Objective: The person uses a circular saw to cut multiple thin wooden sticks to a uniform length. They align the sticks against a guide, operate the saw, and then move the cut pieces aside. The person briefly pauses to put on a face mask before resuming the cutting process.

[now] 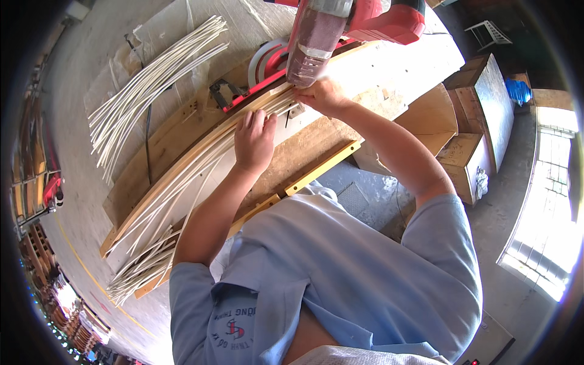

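A red mitre saw (319, 42) stands over the bench, its head above my hands. Thin pale rods (198, 163) run in a loose bundle along a wooden fence (182, 161) up to the saw. My left hand (254, 141) lies over the bundle, fingers curled over the rods against the fence. Close beside the saw head, my right hand (323, 96) is closed around the rods' right end; glare and the saw partly hide its fingertips. The rods' far left ends fan out and droop past the bench's end.
A second bundle of pale rods (161, 85) lies on plastic sheeting beyond the fence. A yellow metal bar (322, 167) edges the bench's near side. Cardboard boxes (429, 118) and a wooden crate (480, 109) stand to the right. Strong light falls across the bench's right part.
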Motion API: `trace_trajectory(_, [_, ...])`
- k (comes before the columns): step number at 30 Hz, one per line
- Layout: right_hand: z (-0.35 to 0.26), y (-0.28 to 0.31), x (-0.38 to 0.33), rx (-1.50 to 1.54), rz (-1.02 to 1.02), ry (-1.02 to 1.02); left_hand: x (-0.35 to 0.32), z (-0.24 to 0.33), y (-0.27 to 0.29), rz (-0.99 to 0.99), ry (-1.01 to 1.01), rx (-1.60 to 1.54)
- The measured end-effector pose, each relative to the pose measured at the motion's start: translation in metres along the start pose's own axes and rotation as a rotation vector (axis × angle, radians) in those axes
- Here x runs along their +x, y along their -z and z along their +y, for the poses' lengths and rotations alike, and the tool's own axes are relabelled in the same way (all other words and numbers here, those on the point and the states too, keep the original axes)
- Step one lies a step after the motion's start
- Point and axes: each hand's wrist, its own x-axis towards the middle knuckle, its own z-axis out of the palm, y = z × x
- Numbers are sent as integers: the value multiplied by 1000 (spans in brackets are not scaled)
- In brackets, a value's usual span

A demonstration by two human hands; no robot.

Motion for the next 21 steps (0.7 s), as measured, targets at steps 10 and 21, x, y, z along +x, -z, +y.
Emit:
trace_trajectory(10, [0, -1, 0, -15, -34, 12, -5, 4, -13, 73, 26, 180])
trace_trajectory(21, [-15, 12, -2, -3, -110, -13, -9, -3, -18, 90, 30, 239])
